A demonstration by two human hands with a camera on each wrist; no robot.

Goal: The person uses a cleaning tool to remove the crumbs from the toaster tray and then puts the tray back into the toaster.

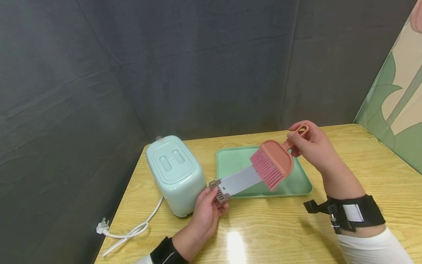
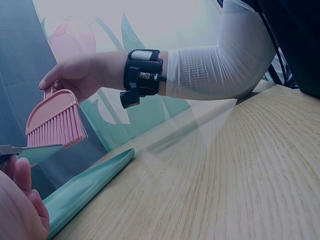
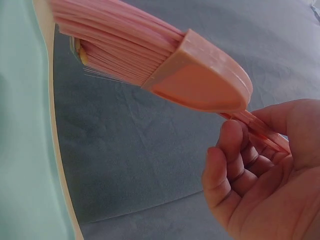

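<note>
In the head view my left hand (image 1: 207, 211) grips the grey-brown slotted end of a flat metal crumb tray (image 1: 242, 180), which points up and to the right. My right hand (image 1: 311, 145) pinches the looped handle of a pink hand brush (image 1: 273, 157). The brush's bristles (image 2: 57, 127) hang down over the tray's far end and overlap it in the head and left wrist views. From the right wrist view, the fingers curl around the thin handle below the brush head (image 3: 200, 82). A pale green toaster (image 1: 178, 176) stands just left of my left hand.
Under the brush and crumb tray lies a shallow green tray (image 1: 235, 156) on the wooden table (image 1: 270, 227). The toaster's white cord (image 1: 141, 227) and plug (image 1: 103, 227) lie at the table's left edge. Dark curtain (image 1: 204, 73) hangs behind.
</note>
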